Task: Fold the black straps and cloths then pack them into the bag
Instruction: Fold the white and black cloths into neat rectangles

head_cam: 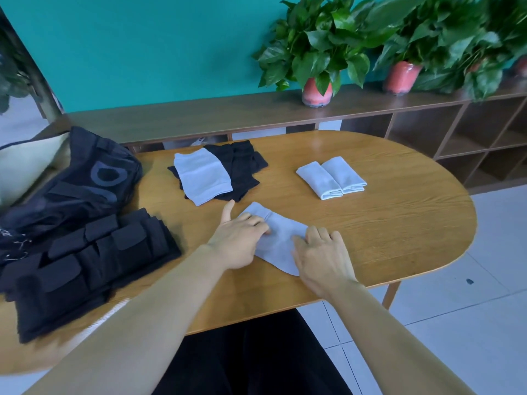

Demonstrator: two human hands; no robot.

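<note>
On my table [399, 223]: four pale cloths — one under my hands [278, 238], one lying on the dark pile [201, 175], two folded side by side [332, 178]. One black bag [85, 181]. One stack of black straps [85, 266]. One pile of black cloths [242, 163]. Two red-potted plants [316, 92] in clear sight.

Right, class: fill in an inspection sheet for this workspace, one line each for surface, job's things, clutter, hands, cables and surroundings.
Surface: oval wooden table.
Job's things: black bag at left; stacked black straps beside it; grey cloth under both hands; two folded cloths at far right; another grey cloth lying on black cloths.
Clutter: nothing seen.
Hands: left hand and right hand rest on the grey cloth, fingers fairly straight.
Cables: nothing seen.
Surroundings: teal wall, shelf unit, potted plants, tiled floor.
</note>
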